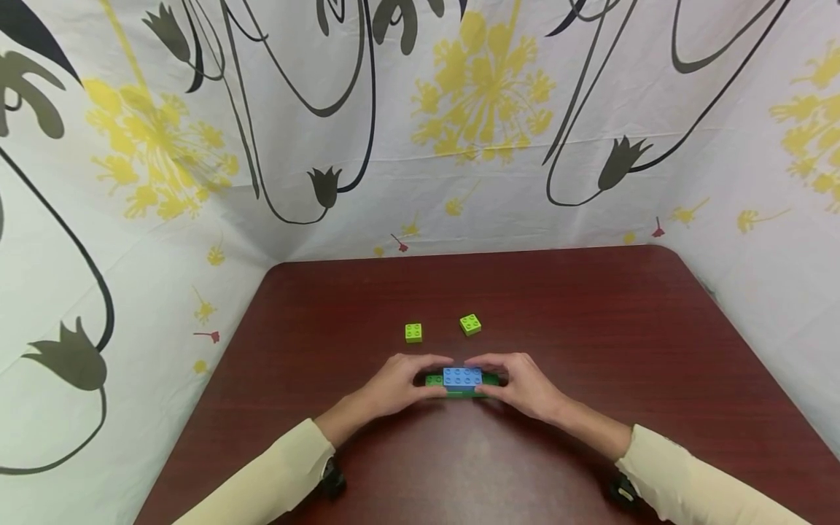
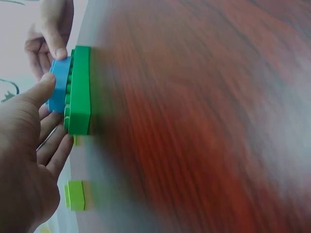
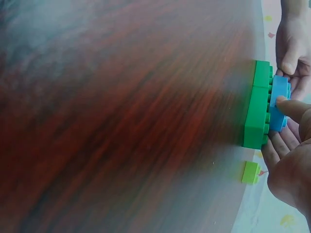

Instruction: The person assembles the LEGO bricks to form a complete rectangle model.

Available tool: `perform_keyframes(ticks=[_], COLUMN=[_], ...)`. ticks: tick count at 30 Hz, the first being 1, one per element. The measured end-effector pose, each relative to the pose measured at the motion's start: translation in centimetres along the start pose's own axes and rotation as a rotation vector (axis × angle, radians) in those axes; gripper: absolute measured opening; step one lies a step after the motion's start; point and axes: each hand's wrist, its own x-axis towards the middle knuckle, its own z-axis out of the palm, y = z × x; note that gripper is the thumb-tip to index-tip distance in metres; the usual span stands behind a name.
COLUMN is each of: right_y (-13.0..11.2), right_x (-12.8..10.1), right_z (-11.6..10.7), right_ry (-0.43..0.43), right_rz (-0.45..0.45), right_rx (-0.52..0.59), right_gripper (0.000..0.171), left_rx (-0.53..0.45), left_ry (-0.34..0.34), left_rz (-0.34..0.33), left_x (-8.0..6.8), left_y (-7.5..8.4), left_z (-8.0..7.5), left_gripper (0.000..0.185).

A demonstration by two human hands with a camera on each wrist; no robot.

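Observation:
A blue building brick [image 1: 462, 378] sits on top of two green building bricks [image 3: 256, 111] that lie end to end on the table, spanning the seam between them. My left hand [image 1: 398, 384] pinches the blue brick near its left end, thumb on the near side and fingers behind. From the other side my right hand [image 1: 525, 384] pinches the right end the same way. In the left wrist view, the left thumb presses the face of the blue brick [image 2: 60, 85] above the green bricks [image 2: 80, 92]. The fingertips behind it are partly hidden.
Beyond the hands, two small lime-green bricks [image 1: 413, 333] lie apart on the dark red-brown table [image 1: 558, 306]; the right one [image 1: 470, 324] is turned at an angle. A white patterned cloth [image 1: 394, 131] hangs around the table's back and sides.

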Motion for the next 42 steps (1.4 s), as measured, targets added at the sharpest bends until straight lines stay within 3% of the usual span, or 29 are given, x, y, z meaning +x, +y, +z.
perform_keyframes(ticks=[17,24,42], right_y=[0.2,0.1,0.1], right_x=[0.2,0.3,0.3], right_z=[-0.2,-0.1,0.2], right_ry=[-0.025,-0.021,-0.021], right_rz=[0.041,0.063,0.032], right_rx=[-0.035,-0.064,-0.102], right_gripper=[0.042,0.042,0.040], left_rx=[0.043,0.121,0.151], left_ry=[0.105,0.139,0.119], left_rz=[-0.015,0.004,-0.016], left_x=[0.3,0.3,0.1], left_y=[0.5,0.7,1.2], left_z=[1.4,1.8,1.6], left_gripper=[0.041,0.043,0.043])
